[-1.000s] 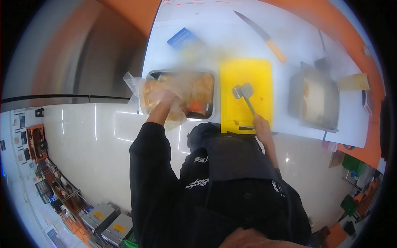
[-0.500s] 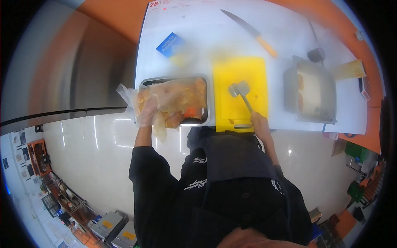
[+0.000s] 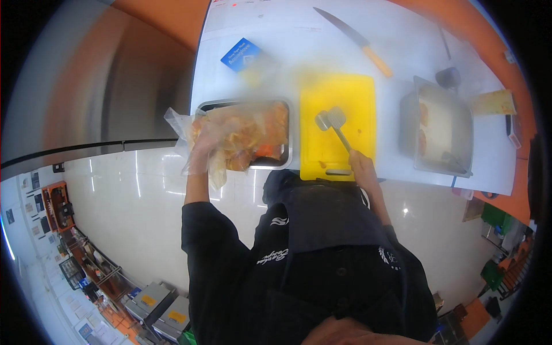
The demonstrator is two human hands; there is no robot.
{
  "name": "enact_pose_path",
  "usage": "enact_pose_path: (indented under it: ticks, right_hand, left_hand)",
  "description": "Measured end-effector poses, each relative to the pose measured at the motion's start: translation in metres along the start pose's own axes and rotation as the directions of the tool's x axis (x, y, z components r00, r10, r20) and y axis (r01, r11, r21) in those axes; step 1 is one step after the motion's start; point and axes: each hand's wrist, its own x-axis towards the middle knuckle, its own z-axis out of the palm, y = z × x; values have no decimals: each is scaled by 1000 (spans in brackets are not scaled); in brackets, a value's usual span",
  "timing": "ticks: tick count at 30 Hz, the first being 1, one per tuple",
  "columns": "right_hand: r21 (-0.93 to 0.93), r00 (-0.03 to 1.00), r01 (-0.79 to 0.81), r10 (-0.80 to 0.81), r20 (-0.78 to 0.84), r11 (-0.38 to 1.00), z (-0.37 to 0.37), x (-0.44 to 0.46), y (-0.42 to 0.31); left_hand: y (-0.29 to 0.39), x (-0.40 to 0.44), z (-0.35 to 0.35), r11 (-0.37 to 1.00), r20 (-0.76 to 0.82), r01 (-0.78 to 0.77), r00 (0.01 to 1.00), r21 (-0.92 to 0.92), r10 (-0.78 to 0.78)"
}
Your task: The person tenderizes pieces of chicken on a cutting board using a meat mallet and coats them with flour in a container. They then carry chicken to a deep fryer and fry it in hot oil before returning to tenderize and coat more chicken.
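My left hand (image 3: 208, 142) is over the left side of a metal tray (image 3: 289, 135), covered by clear plastic film (image 3: 180, 127) that also spreads across the food. Orange-coated pieces of raw meat (image 3: 270, 123) fill the tray. Through the film my fingers look blurred, so their grip is unclear. My right hand (image 3: 362, 165) is closed round the handle of a metal meat mallet (image 3: 336, 118). The mallet's head is over the yellow cutting board (image 3: 362, 98), where small scraps lie. Whether the head touches the board I cannot tell.
A knife (image 3: 351, 37) with a yellow handle lies at the back of the white table (image 3: 276, 34). Near it is a blue box (image 3: 241, 56). At the right stand a deep metal pan (image 3: 407, 123) with pale contents, a dark-headed utensil (image 3: 447, 77) and a yellow packet (image 3: 493, 102).
My left hand has moved slightly up and inward over the meat, shifting the plastic film with it. The mallet stays over the board in my right hand. The camera view has shifted a little.
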Motion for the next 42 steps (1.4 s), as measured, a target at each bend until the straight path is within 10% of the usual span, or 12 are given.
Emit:
enact_pose_path:
  ticks: [9, 29, 42]
  right_hand:
    - [5, 999, -36, 36, 11, 999, -10, -3, 1]
    - [-7, 1000, -11, 11, 3, 1000, -8, -6, 3]
    - [22, 1000, -18, 18, -13, 1000, -2, -3, 7]
  left_hand:
    - [-14, -8, 5, 859, -126, 86, 977, -504, -172]
    - [-8, 10, 3, 931, 212, -192, 969, 310, 130]
    - [-17, -7, 1, 841, 13, -3, 1000, -542, 12]
